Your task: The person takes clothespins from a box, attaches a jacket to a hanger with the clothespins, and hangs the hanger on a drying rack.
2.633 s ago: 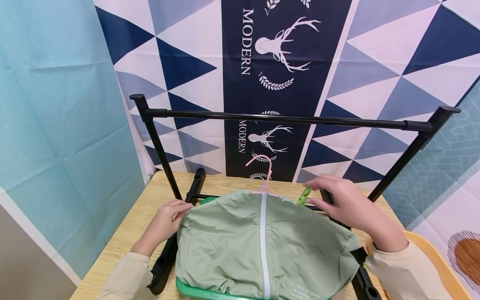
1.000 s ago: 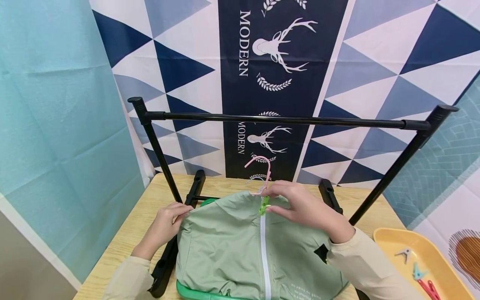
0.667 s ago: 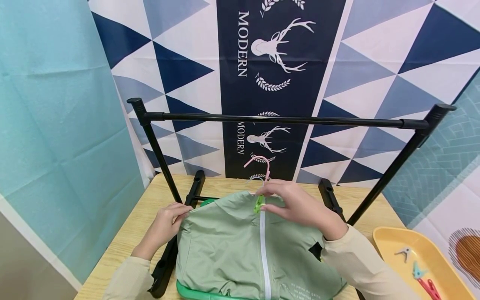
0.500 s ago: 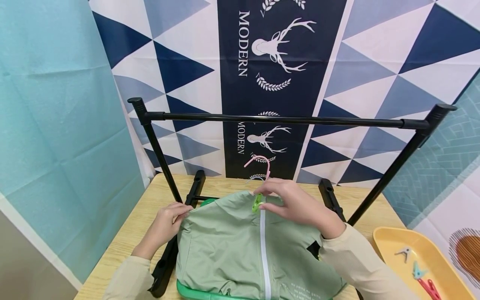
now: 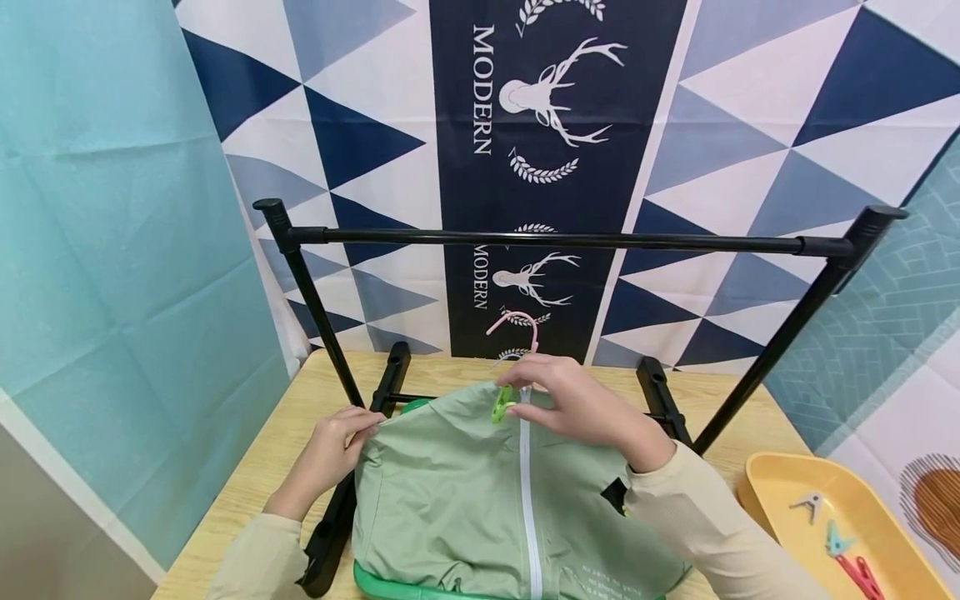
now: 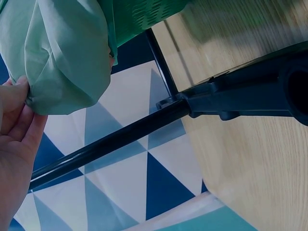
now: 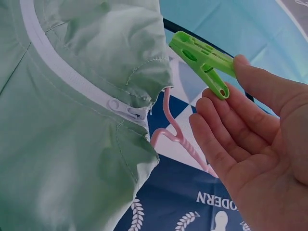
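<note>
A light green zip-up garment (image 5: 442,492) with a white zipper hangs on a pink hanger (image 7: 179,137), whose hook rises above the collar. My left hand (image 5: 330,450) pinches the garment's upper left edge; the left wrist view shows thumb and fingers on the bunched cloth. My right hand (image 5: 573,404) holds a bright green clothespin (image 7: 202,60) between thumb and fingers, close to the collar just left of the zipper. In the right wrist view the clothespin's tip is beside the cloth edge; whether it touches the cloth, I cannot tell.
A black rack (image 5: 562,240) stands over the wooden table (image 5: 255,475), its bar behind the garment. A green basket (image 5: 397,587) sits under the garment. At right is a yellow tray (image 5: 787,471) with grey, blue and red clothespins. A patterned cloth hangs behind.
My right hand has carried the green clothespin leftward, from the garment's right shoulder across the zipper to left of the collar. The left hand keeps its hold in the same place.
</note>
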### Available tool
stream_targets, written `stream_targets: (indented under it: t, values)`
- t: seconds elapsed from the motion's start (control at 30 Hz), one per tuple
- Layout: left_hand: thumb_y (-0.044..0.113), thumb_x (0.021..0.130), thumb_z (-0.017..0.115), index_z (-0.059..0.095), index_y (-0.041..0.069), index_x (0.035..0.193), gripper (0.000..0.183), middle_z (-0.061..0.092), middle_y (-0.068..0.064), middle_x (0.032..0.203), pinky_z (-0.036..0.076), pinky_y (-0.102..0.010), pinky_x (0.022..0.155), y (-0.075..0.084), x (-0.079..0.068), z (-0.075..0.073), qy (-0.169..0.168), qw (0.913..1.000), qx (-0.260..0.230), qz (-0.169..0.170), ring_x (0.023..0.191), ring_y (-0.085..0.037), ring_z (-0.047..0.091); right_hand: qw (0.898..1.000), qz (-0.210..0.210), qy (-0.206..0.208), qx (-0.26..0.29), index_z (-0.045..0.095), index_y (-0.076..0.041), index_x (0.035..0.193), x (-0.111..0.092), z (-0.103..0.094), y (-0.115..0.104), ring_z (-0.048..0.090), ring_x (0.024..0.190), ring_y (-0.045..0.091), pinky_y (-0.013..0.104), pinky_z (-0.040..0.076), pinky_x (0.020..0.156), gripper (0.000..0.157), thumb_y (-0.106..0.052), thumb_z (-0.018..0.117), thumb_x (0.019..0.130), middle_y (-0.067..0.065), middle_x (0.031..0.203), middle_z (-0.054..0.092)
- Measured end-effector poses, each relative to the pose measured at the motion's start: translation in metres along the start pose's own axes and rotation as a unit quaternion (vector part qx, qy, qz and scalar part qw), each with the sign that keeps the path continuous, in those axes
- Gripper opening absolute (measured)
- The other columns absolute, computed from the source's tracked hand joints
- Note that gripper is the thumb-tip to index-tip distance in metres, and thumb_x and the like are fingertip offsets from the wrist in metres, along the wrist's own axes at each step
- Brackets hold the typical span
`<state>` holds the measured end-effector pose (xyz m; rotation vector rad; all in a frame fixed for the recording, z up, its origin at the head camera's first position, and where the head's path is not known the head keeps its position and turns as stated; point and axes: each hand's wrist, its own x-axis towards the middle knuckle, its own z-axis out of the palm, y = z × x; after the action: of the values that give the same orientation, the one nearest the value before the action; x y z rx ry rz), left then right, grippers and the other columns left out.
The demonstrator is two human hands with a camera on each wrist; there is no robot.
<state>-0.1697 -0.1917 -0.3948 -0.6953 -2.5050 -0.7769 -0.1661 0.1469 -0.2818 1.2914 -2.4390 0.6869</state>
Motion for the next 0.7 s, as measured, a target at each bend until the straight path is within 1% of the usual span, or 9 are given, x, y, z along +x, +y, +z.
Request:
stream_targets:
  t: [0.1,0.27,0.5,0.7]
  values:
    - [-0.008,0.082,0.068,0.074,0.003,0.103,0.024,0.072,-0.008,0.095,0.06,-0.033,0.072,0.0002,-0.0009,0.0008,0.001,1.0,0.0,-0.001,0.087,-0.023,0.069,1.0,0.0,-0.001,0.0,0.068,-0.005,0.11,0.001,0.0008,-0.0006,0.069,0.094,0.013,0.03,0.057,0.083,0.03,-0.016,0.074,0.083,0.004,0.105,0.07]
    - [-0.008,0.082,0.068,0.074,0.003,0.102,0.024,0.072,-0.009,0.095,0.06,-0.033,0.072,-0.0001,-0.0019,0.0017,0.007,1.0,0.0,0.005,0.087,-0.023,0.069,1.0,-0.006,0.004,-0.002,0.068,-0.005,0.109,0.0018,0.0019,-0.0009,0.07,0.093,0.015,0.031,0.058,0.083,0.03,-0.017,0.075,0.083,0.004,0.105,0.071]
    - [-0.008,0.081,0.069,0.074,0.002,0.101,0.023,0.073,-0.009,0.095,0.06,-0.032,0.071,-0.0014,-0.0022,0.0024,0.015,0.9997,0.006,0.019,0.086,-0.023,0.07,1.0,-0.002,0.009,0.002,0.068,-0.006,0.111,0.0042,0.0048,0.0005,0.069,0.091,0.015,0.031,0.058,0.081,0.028,-0.015,0.073,0.084,0.003,0.107,0.07]
    - [-0.008,0.081,0.068,0.074,0.002,0.101,0.023,0.073,-0.009,0.095,0.06,-0.033,0.071,-0.0014,-0.0022,0.0018,0.016,0.9996,0.005,0.021,0.087,-0.024,0.07,1.0,0.003,0.014,0.008,0.067,-0.008,0.112,0.009,0.0082,-0.0016,0.07,0.093,0.014,0.032,0.058,0.083,0.029,-0.016,0.073,0.085,0.003,0.109,0.07]
